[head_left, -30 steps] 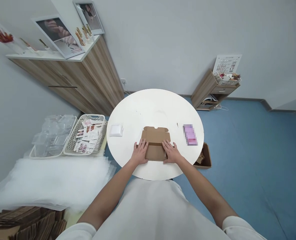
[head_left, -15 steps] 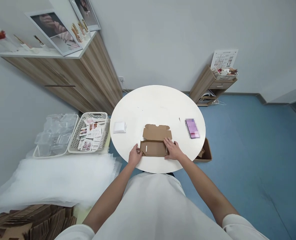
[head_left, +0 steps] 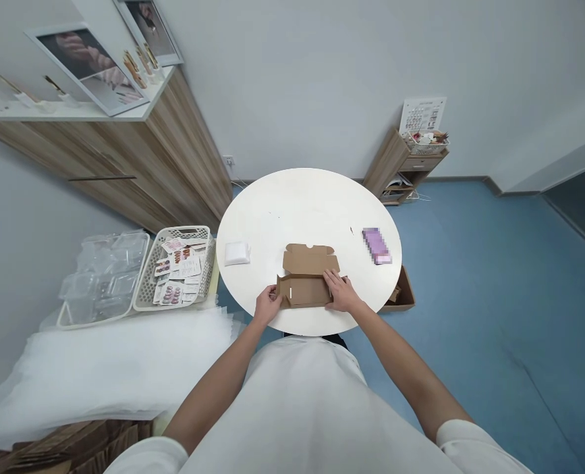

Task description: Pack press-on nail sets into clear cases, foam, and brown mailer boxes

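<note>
A brown cardboard box [head_left: 308,291] lies partly folded near the front edge of the round white table [head_left: 317,204], its lid flap laid back flat. At the box's left end my left hand [head_left: 267,305] pinches the raised side wall between thumb and fingers. My right hand [head_left: 340,291] rests over the right end with its fingers stretched across the cardboard, covering part of that side. A small white packet [head_left: 237,253] lies at the table's left, and a blurred-out purple item [head_left: 376,246] at its right.
Left of the table stand a white basket of printed cards [head_left: 174,270] and a basket of clear plastic boxes [head_left: 107,276]. Translucent sheets [head_left: 109,368] are stacked nearer me. An open carton [head_left: 402,296] sits on the floor at right. A wooden cabinet [head_left: 174,151] rises behind.
The left end wall of the box stands up more beside my left hand. My right hand stays at the right end. The camera view has shifted slightly.
</note>
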The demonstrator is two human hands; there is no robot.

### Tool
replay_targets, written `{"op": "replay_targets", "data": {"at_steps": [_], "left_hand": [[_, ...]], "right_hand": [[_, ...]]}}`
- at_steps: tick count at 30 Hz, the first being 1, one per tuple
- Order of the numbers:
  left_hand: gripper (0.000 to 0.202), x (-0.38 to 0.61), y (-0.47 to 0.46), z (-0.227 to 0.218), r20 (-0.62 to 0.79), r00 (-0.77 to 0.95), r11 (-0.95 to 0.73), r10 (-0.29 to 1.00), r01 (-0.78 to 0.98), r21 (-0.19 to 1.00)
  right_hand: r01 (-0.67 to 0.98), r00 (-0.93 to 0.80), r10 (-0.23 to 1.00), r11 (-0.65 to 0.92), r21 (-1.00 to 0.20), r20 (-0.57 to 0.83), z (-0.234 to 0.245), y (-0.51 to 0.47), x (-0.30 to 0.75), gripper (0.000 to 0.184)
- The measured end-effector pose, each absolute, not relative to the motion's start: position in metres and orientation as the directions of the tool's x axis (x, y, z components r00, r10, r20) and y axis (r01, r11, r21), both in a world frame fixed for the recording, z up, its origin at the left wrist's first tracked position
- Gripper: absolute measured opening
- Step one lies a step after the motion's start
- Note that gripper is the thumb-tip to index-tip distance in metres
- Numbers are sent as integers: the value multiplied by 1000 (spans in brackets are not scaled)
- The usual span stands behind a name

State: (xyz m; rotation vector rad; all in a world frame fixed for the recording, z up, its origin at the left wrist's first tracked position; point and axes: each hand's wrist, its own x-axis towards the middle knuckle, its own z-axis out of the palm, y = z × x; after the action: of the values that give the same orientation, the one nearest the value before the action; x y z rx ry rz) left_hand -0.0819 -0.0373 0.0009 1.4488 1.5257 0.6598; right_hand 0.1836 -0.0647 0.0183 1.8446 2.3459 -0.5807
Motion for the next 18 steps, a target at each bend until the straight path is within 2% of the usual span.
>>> {"op": "replay_targets", "data": {"at_steps": [5,8,11,18], "left_hand": [[33,-78,-40,6,-257,185,167,948,397,902],[38,-72,-39,11,-257,111,183,960,449,875],[45,-68,-36,15,-254,119,160,960,511,844],[30,-64,-28,13,-273,131,143,953,602,786]], "right_hand": [[940,-288,911,210,-269,-296,17,-63,177,106],[941,-270,917,186,-283,-294,15,-62,171,105],[947,-248,923,166,-276,-294,13,-62,167,107],[947,-268,916,193,-259,-299,17,-61,165,109]]}}
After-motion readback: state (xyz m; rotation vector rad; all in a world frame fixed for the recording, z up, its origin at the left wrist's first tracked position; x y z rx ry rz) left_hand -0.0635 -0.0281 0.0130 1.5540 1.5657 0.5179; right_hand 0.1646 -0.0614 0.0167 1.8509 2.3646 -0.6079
